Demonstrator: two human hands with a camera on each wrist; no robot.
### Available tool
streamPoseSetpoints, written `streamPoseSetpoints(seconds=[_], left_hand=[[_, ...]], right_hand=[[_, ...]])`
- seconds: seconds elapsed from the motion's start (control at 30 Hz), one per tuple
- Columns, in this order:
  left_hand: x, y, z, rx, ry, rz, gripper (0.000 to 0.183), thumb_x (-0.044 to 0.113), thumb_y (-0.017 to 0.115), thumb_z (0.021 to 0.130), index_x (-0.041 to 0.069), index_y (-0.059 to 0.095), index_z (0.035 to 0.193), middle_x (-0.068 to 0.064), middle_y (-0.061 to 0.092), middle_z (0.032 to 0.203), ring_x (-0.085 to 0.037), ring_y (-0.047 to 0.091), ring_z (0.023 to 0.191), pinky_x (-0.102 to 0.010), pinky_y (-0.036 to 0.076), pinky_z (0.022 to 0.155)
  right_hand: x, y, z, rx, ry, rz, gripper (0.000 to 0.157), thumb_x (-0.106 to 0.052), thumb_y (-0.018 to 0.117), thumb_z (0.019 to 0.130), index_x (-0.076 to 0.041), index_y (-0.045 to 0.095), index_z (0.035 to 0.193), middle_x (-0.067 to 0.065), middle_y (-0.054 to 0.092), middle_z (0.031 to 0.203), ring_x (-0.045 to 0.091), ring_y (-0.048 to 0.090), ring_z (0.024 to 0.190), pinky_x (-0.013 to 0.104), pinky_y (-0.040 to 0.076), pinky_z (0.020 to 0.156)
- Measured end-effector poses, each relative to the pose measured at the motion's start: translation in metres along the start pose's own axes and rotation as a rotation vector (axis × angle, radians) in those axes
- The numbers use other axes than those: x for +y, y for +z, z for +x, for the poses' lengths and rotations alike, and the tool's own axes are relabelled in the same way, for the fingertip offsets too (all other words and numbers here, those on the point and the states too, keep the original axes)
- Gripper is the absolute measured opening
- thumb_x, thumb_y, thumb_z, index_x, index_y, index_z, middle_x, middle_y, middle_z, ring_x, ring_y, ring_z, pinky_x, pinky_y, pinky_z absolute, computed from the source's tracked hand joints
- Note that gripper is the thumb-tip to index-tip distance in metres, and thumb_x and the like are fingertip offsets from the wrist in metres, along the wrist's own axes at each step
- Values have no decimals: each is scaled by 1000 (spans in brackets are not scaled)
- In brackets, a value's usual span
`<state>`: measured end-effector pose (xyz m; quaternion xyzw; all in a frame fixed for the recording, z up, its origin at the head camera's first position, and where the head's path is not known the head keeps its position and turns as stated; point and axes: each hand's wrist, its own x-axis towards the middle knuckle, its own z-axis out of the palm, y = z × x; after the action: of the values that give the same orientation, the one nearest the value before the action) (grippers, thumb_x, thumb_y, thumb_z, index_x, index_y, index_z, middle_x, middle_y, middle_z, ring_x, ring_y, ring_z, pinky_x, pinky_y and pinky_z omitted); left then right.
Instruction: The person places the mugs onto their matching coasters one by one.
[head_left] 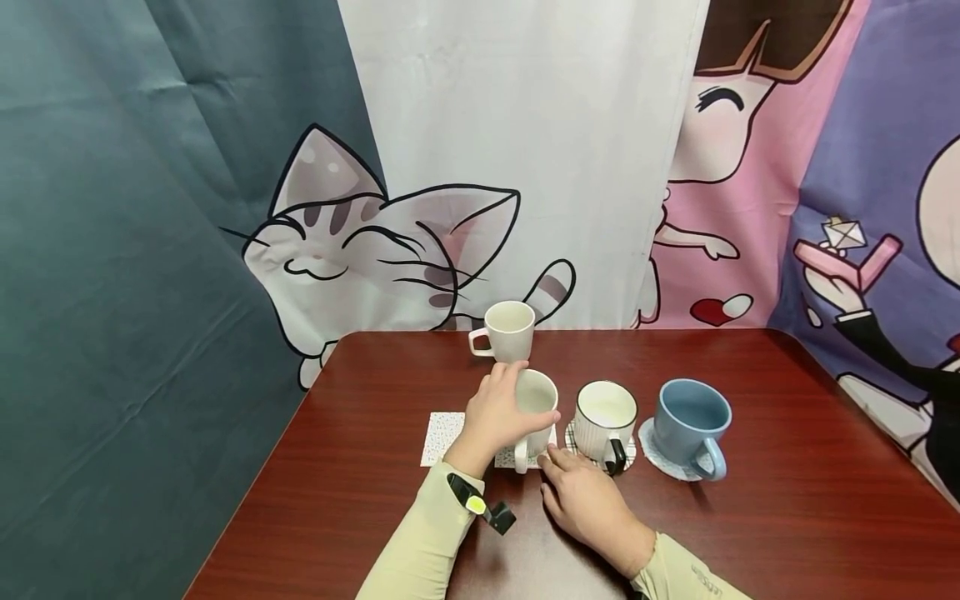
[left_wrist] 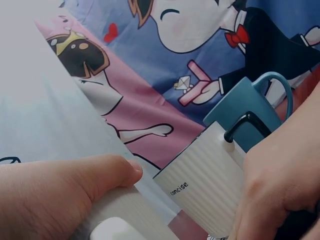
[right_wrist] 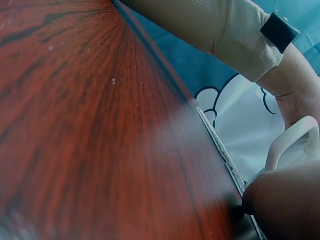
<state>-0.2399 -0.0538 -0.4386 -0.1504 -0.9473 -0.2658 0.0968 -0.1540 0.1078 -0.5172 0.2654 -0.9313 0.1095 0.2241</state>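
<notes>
Grasping white mug (head_left: 537,393) in left hand (head_left: 497,410), upright on square coaster (head_left: 505,459); resting relaxed right hand (head_left: 588,498) at coaster's corner. Close at right: black-handled mug (head_left: 598,423), pale inside, then blue mug (head_left: 684,429). Behind: second white mug (head_left: 511,335). At left: speckled coaster (head_left: 442,437).

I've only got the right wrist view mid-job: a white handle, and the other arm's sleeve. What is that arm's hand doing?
Observer: In the head view, the left hand grips the white mug round its body.
Operator: What stands just to the right of that mug?
Observer: A ribbed mug with a black handle.
Operator: And past that one?
Observer: A blue mug, standing on a round, pale blue coaster.
</notes>
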Motion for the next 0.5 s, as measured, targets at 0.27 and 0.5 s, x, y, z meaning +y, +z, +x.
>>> streamPoseSetpoints(seconds=[0.27, 0.5], left_hand=[[1, 1, 1, 15, -5, -9, 96, 68, 79, 70, 23, 47, 148, 2, 54, 138, -25, 56, 115, -47, 52, 78], [3, 0, -2, 27, -23, -15, 97, 67, 79, 69, 23, 46, 149, -1, 54, 137, -25, 56, 116, -49, 52, 79]], right_hand=[[0, 0, 1, -1, 0, -6, 37, -20, 75, 83, -1, 72, 115, 20, 69, 121, 36, 68, 109, 51, 52, 94], [0, 1, 0, -2, -2, -10, 38, -20, 75, 83, -1, 72, 115, 20, 69, 121, 35, 68, 109, 51, 53, 94]])
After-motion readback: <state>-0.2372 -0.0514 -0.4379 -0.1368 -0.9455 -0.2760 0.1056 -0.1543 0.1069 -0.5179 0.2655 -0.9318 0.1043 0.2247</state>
